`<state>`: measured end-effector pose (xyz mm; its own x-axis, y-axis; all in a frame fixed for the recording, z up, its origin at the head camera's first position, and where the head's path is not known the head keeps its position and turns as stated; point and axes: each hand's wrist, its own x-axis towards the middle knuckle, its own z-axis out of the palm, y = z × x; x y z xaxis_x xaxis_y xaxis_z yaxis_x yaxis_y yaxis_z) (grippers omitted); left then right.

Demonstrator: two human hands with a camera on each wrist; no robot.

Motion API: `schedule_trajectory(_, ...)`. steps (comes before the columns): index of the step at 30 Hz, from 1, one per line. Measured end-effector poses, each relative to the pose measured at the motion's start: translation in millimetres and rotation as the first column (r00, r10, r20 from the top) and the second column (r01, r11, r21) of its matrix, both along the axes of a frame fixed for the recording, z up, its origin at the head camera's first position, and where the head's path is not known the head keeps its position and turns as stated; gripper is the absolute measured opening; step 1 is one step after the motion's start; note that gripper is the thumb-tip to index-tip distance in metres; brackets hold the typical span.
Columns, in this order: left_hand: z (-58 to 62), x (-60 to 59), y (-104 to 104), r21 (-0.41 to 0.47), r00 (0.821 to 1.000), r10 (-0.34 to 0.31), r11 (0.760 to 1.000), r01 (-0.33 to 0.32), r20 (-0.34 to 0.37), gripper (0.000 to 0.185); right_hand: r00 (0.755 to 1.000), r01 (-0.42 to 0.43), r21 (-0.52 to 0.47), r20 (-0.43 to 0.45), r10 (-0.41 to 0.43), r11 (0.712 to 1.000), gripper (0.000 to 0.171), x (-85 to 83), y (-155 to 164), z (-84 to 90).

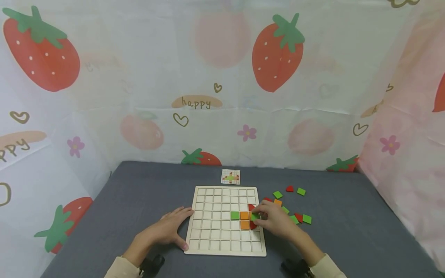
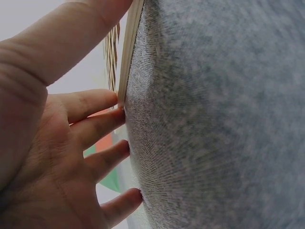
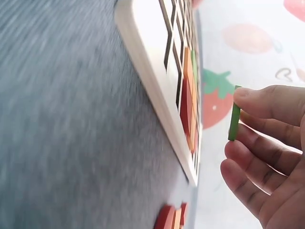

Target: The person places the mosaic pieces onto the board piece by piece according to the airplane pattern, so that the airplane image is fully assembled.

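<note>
On the grey worktop (image 1: 347, 231), the left hand (image 1: 170, 227) lies flat, fingers straight, steadying the pale wooden grid board (image 1: 208, 216) — the right hand (image 1: 274, 220) pinches a small green square tile (image 3: 234, 113) above the board's right side. Next, I think, it needs lining up over an empty cell.

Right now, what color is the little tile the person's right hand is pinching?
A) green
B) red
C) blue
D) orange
A: the right hand pinches a thin green tile between thumb and fingers near the wooden grid board, and the head view shows the same green tile under that hand.
</note>
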<state>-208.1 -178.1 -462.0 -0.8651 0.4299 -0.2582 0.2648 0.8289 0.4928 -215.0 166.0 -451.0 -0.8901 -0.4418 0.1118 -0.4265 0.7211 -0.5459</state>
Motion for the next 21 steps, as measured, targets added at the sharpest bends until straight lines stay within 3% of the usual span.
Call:
schedule_trajectory(10, 1.0, 1.1, -1.5, 0.021, 1.000, -0.013, 1.000, 0.013, 0.000, 0.106, 0.997, -0.075, -0.033, 0.025, 0.076, 0.997, 0.021, -2.7, -19.1, 3.8)
schedule_trajectory(21, 2.8, 3.6, -4.7, 0.062, 0.999, -0.040, 0.997, 0.041, -0.022, 0.105, 0.988, -0.155, -0.022, -0.007, 0.155, 0.988, 0.024, -6.9, -35.0, -2.2)
